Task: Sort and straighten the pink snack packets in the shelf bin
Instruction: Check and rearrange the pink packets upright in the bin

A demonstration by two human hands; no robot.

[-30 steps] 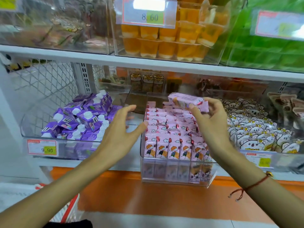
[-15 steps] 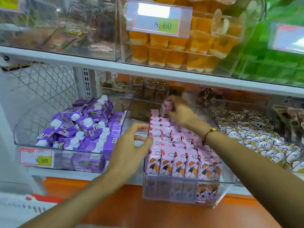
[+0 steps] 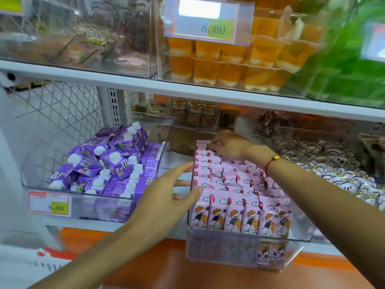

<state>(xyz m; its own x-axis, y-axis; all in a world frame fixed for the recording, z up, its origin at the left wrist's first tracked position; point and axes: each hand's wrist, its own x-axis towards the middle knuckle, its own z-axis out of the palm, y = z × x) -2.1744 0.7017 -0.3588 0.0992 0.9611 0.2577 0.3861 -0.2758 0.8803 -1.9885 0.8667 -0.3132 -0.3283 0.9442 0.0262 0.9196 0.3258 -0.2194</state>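
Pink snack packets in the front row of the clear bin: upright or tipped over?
Upright. The front-row pink snack packets stand side by side, cartoon faces forward, against the clear bin front wall.

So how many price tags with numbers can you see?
2. One reading 8.60 hangs on the upper bin with orange cups. One reading 9.90 is on the purple carton bin, lower left. A blurry tag at right may be another.
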